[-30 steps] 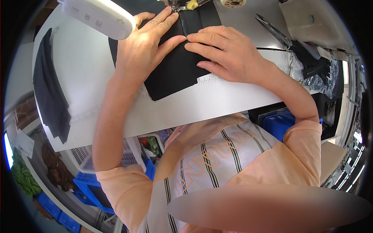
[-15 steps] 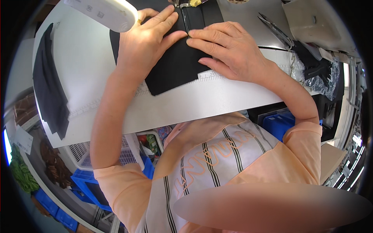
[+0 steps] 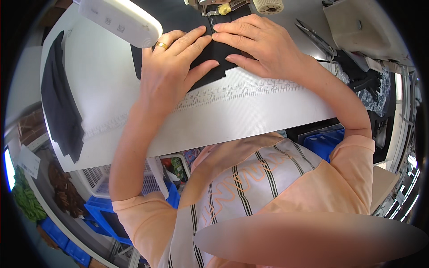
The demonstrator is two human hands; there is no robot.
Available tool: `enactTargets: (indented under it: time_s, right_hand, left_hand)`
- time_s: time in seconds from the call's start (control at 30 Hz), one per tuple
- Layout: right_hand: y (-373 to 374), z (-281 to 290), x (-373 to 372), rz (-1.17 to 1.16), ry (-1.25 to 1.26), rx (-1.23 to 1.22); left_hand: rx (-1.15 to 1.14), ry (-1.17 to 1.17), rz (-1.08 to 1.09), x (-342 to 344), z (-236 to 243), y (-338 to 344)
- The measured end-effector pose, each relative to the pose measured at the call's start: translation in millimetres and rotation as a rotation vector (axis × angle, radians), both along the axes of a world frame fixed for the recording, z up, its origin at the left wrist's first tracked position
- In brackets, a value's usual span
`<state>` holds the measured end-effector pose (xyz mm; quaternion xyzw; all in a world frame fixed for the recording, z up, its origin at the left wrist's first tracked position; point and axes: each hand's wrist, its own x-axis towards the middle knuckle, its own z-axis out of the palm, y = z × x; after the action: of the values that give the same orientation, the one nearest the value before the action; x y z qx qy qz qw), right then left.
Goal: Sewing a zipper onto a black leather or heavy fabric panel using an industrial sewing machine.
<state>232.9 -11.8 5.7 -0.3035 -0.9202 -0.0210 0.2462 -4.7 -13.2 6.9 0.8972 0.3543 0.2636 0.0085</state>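
Note:
A black fabric piece (image 3: 207, 81) lies on the white table under both my hands. My left hand (image 3: 178, 53), a ring on one finger, rests flat on it with the fingers spread toward the sewing machine's presser foot (image 3: 212, 14). Beside it my right hand (image 3: 263, 47) also presses on the cloth, fingers stretched out and thumb apart. The fingertips of both hands nearly meet at a seam line just below the foot. The far part of the fabric runs under the machine, where the needle area is partly cut off by the frame's edge.
A white lamp-like device (image 3: 120, 20) hangs above the left hand. More black fabric (image 3: 60, 102) lies at the table's left. Scissors (image 3: 315, 39) rest at the right, near plastic wrap (image 3: 377, 96). A printed ruler (image 3: 250, 91) runs along the table; a white basket (image 3: 100, 178) stands below.
The black fabric has moved away from me, further under the machine, and its near edge now lies closer to the foot. My right hand has shifted slightly forward; the left fingers moved nearer the seam.

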Motion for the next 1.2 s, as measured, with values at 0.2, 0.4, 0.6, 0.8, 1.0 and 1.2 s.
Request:
enactTargets:
  time_s: [0.2,0.4,0.6,0.8,1.0,1.2]
  right_hand:
    - [9,-5,-4,-0.071,0.057,0.034]
    - [1,6,9,-0.181,0.283,-0.402]
    - [44,5,35,-0.246,0.803,-1.448]
    - [19,-8,8,-0.049,0.136,-0.065]
    - [15,-5,3,-0.151,0.056,-0.019]
    - [19,-9,1,-0.158,0.069,0.012]
  left_hand:
    - [-0.003,-0.055,-0.015,4,3,16]
    - [0.106,0.038,0.039,7,2,30]
    - [0.102,-0.052,0.074,16,-8,16]
    - [-0.022,-0.014,0.118,13,-9,11]
    - [0.032,-0.059,0.1,16,-6,14]
    - [0.073,-0.026,0.067,13,-9,22]
